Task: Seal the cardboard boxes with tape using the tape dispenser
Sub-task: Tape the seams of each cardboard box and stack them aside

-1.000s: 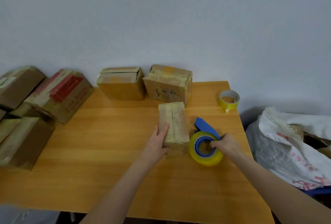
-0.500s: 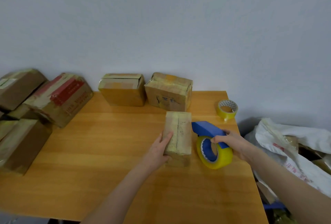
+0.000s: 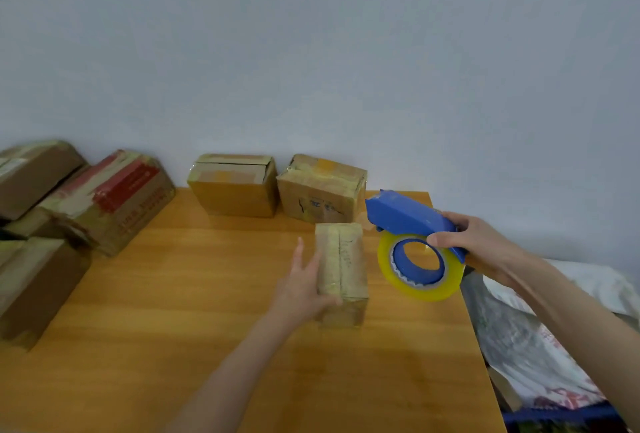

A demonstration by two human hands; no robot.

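Note:
A small taped cardboard box (image 3: 343, 266) lies lengthwise on the wooden table (image 3: 173, 311). My left hand (image 3: 304, 280) rests against its left side, fingers straight and the thumb at the near corner. My right hand (image 3: 474, 242) grips a blue tape dispenser (image 3: 408, 218) carrying a yellow tape roll (image 3: 420, 270), held in the air just right of the box. The dispenser's front end points left, toward the far boxes.
Two cardboard boxes (image 3: 235, 186) (image 3: 322, 190) stand at the table's far edge by the wall. Several bigger boxes (image 3: 104, 197) are stacked at the left. A white plastic bag (image 3: 540, 339) lies beyond the table's right edge.
My right hand has lifted the dispenser off the table, up and to the right. My left hand's fingers have straightened along the box. The spare tape roll at the far right is now hidden.

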